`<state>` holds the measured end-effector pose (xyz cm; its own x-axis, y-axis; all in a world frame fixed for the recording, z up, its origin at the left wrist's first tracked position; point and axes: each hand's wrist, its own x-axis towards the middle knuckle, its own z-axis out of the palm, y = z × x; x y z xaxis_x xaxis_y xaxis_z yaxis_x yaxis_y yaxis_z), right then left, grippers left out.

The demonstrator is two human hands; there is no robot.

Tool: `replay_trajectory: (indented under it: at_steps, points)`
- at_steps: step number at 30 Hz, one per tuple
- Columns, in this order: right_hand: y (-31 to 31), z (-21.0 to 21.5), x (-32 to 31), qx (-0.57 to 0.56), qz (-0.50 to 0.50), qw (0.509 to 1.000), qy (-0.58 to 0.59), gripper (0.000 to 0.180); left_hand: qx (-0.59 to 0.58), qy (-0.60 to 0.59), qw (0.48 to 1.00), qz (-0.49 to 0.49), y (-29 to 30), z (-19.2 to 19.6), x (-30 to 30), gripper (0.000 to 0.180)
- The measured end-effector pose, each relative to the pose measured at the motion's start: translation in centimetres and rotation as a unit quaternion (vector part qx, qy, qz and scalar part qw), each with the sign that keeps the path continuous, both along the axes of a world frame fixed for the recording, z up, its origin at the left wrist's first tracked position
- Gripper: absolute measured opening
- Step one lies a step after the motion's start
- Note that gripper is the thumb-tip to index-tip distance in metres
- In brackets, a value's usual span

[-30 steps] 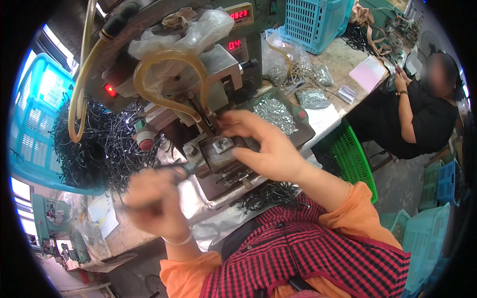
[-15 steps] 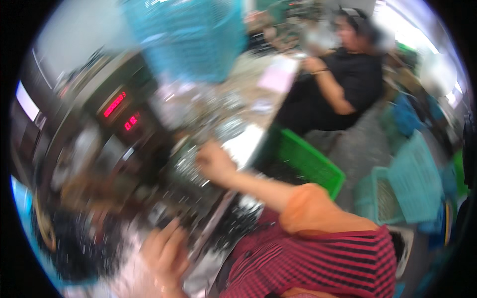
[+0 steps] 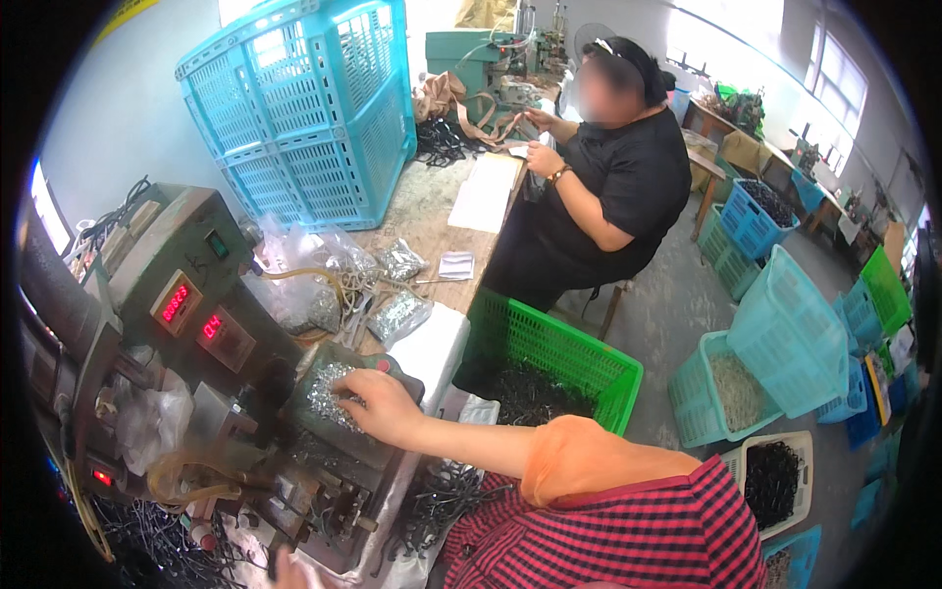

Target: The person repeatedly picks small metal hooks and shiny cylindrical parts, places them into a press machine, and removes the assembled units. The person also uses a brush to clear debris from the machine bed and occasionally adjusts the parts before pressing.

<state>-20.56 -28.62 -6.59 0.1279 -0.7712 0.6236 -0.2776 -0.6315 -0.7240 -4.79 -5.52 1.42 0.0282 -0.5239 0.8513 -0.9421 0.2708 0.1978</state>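
My right hand (image 3: 385,407) reaches in from the right, its bent fingertips in a heap of small shiny metal pieces (image 3: 329,395) on the dark tray of a machine. The fingers are drawn together. Whatever they pinch is hidden. My left hand (image 3: 287,571) shows only in part at the lower edge, smeared, beside a thin dark piece, and its grip is unclear. Between the hands stands the green bench machine (image 3: 157,255) with red lit displays and a metal fixture (image 3: 319,501) below the tray. Black strap-like pieces (image 3: 437,506) lie along the bench's near edge.
Bags of metal pieces (image 3: 397,316) lie beyond the tray. Tall blue crates (image 3: 304,118) stand on the bench. A green basket (image 3: 589,368) holds black pieces beside my right arm. A person in black (image 3: 618,187) sits farther along, handling material. More crates (image 3: 790,329) stand on the floor.
The view has shifted and become sharper. My right hand's fingers have come to the metal heap. My left hand, earlier plainly visible with fingers extended, has dropped to the lower edge.
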Motion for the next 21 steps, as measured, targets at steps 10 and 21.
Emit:
replay_trajectory:
  at_steps: [10,21]
  points:
    - [-0.5,0.7,3.1,0.000,0.065,0.996,0.053,0.015,0.406,0.009,0.904,0.131,1.8,-8.2,20.7,0.024]
    - [3.1,4.0,-3.1,0.101,0.099,0.990,0.025,0.014,0.000,0.497,0.866,0.058,0.7,-10.2,21.1,0.020]
